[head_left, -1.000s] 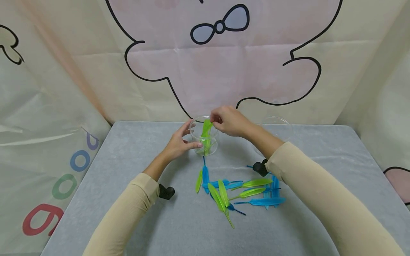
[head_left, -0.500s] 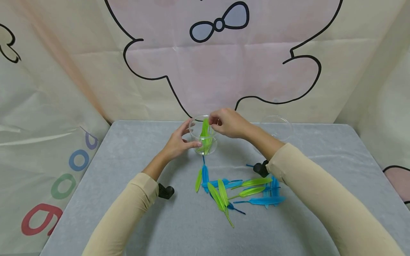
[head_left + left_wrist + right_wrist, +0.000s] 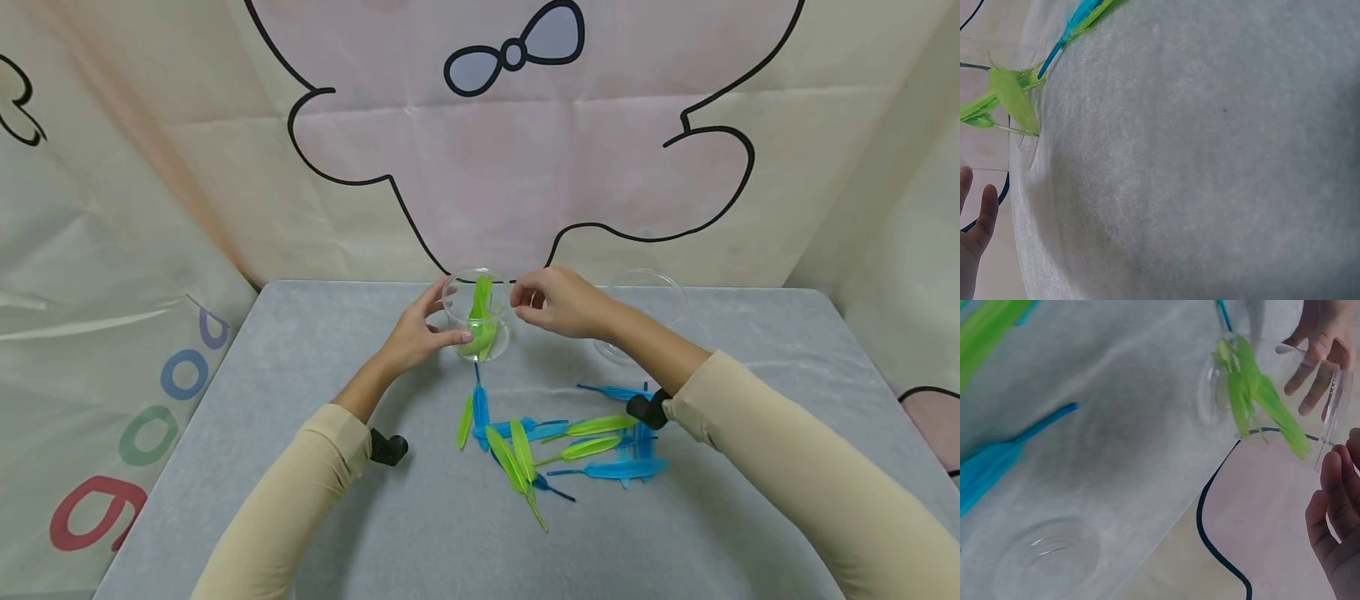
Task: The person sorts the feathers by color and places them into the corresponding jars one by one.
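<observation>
Gray cloth-covered tabletop (image 3: 420, 517). Near: loose green feathers (image 3: 507, 461) and blue feathers (image 3: 626, 472), some overlapping. Beyond, left hand (image 3: 416, 336) has its grip around clear plastic cup (image 3: 501, 315) with more green feathers (image 3: 482, 304) inside. Right hand (image 3: 558, 302) just beside cup rim, grip relaxed, fingers loosely curled. Second clear plastic cup (image 3: 667, 310) partly behind right forearm (image 3: 658, 343). Pink-and-cream cartoon backdrop (image 3: 495, 167) farthest.
</observation>
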A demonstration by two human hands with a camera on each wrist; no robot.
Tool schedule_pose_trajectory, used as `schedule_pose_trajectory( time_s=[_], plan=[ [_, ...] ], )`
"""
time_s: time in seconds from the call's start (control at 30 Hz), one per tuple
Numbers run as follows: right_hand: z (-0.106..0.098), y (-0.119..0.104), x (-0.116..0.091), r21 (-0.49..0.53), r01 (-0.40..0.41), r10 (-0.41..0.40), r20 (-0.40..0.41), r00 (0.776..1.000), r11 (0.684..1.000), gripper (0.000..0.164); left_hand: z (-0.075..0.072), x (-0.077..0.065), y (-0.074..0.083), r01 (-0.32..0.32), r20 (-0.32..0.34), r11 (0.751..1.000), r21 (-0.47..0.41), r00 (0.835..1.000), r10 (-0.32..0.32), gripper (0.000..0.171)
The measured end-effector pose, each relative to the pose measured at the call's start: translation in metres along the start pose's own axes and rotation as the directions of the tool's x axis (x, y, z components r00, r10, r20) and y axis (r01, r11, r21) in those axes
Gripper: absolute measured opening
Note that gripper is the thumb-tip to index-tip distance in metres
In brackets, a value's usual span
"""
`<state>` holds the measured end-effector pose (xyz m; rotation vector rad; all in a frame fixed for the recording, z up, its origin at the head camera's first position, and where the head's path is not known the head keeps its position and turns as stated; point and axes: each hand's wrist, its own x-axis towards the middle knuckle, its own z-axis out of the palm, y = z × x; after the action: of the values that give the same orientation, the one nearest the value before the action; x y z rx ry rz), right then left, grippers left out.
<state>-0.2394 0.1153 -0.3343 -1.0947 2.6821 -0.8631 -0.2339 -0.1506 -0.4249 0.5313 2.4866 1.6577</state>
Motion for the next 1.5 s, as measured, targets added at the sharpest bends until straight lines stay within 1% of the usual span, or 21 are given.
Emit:
schedule_pose_trajectory(
  time_s=[0.1,0.27,0.43,0.6,0.77,0.9,1.07,1.17,1.37,1.5],
  plan=[
    [0.001,0.005,-0.012,0.019,-0.004,0.003,0.021,1.0,1.0,0.005,0.0,0.0,0.001,0.004,0.0,1.0,0.011,1.0,-0.004,0.096],
    [0.002,0.016,-0.038,0.03,-0.052,0.051,0.055,0.997,0.998,0.006,0.0,0.001,0.001,0.012,0.001,0.999,0.038,1.0,-0.012,0.097],
    [0.006,0.031,-0.064,0.033,-0.074,0.071,0.084,0.994,0.997,0.006,-0.001,0.0,0.0,0.006,0.0,0.999,0.036,1.0,-0.006,0.097],
    [0.011,0.042,-0.083,0.063,-0.095,0.088,0.114,0.99,0.993,0.006,-0.002,0.0,-0.001,0.011,0.0,0.999,0.036,1.0,-0.011,0.097],
    [0.018,0.05,-0.1,0.105,-0.092,0.076,0.151,0.986,0.99,0.007,-0.002,0.0,0.0,0.012,-0.003,0.999,0.045,1.0,-0.012,0.097],
    [0.025,0.056,-0.114,0.121,-0.087,0.066,0.168,0.984,0.989,0.007,-0.002,0.0,0.0,0.029,-0.002,0.999,0.039,1.0,-0.029,0.098],
    [0.035,0.066,-0.128,0.131,-0.097,0.072,0.181,0.981,0.987,0.007,-0.001,0.003,0.001,0.045,0.007,0.998,0.034,0.999,-0.046,0.098],
    [0.039,0.071,-0.135,0.154,-0.111,0.081,0.184,0.98,0.982,0.008,-0.001,0.003,0.001,0.049,0.008,0.998,0.035,0.999,-0.049,0.099],
    [0.044,0.076,-0.145,0.212,-0.125,0.086,0.185,0.979,0.969,0.009,-0.001,0.002,0.0,0.039,-0.001,0.999,0.034,0.999,-0.039,0.099],
    [0.045,0.077,-0.15,0.226,-0.134,0.092,0.189,0.978,0.965,0.011,-0.001,0.001,0.0,0.026,-0.002,0.999,0.037,1.0,-0.026,0.098]
  ],
)
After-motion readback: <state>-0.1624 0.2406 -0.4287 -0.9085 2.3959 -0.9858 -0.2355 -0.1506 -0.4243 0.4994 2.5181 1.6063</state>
